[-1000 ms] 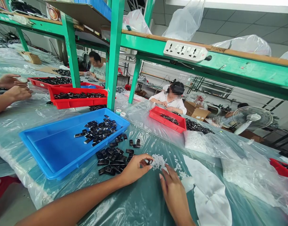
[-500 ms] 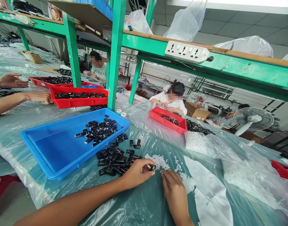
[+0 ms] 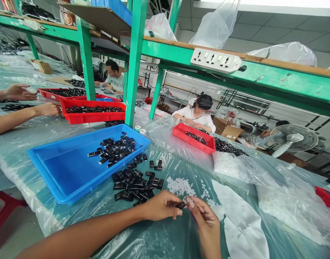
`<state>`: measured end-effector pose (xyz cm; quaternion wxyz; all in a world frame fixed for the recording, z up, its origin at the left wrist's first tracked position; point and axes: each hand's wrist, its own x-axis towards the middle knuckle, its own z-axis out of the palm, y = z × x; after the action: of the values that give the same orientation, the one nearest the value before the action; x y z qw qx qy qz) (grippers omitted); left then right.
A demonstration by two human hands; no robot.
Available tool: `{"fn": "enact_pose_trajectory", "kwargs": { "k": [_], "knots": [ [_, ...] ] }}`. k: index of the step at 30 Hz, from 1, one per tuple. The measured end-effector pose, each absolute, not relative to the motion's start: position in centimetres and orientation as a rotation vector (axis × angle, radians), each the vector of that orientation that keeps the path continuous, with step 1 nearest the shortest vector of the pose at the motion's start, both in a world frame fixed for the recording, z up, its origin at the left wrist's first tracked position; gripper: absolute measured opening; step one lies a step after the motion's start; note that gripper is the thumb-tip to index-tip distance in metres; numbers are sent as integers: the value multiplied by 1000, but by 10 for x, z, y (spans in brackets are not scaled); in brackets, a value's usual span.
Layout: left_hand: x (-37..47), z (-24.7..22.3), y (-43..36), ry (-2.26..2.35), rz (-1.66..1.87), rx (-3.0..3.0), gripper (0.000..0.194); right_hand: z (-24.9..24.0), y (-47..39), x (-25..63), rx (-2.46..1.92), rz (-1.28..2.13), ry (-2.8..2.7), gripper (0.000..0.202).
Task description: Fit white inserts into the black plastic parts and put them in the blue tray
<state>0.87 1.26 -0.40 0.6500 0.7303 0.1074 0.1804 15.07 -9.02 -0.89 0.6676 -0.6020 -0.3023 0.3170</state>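
Smooth, softly glossy blue plastic tray (image 3: 70,169); shiny, hard-looking black pieces (image 3: 131,187) beside it; wrinkled, glossy clear plastic sheeting (image 3: 143,241) beneath it; gloss-painted green frame (image 3: 134,72) behind it; matt, creased white sheet (image 3: 243,223) to its right.

The left hand (image 3: 166,205) hides part of the black piece (image 3: 181,205) it grips; what the right hand (image 3: 206,217) has at its fingertips is too small to tell. The bottom edge crops the white sheet (image 3: 243,223), the right edge a red tray (image 3: 325,198), the left edge a co-worker's arms (image 3: 13,121).
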Motion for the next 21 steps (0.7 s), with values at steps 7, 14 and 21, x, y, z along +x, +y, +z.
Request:
{"fn": "enact_pose_trajectory", "kwargs": {
  "k": [7,14,21],
  "knots": [
    [7,0,13,156,357,1597,44,-15,-92,146,-1384,713,-804,28],
    [4,3,18,74,315,1590,42,-13,-94,144,-1402,683,-848,28],
    [2,9,20,59,276,1496,44,-20,-97,139,-1424,651,-881,32]
  ]
}}
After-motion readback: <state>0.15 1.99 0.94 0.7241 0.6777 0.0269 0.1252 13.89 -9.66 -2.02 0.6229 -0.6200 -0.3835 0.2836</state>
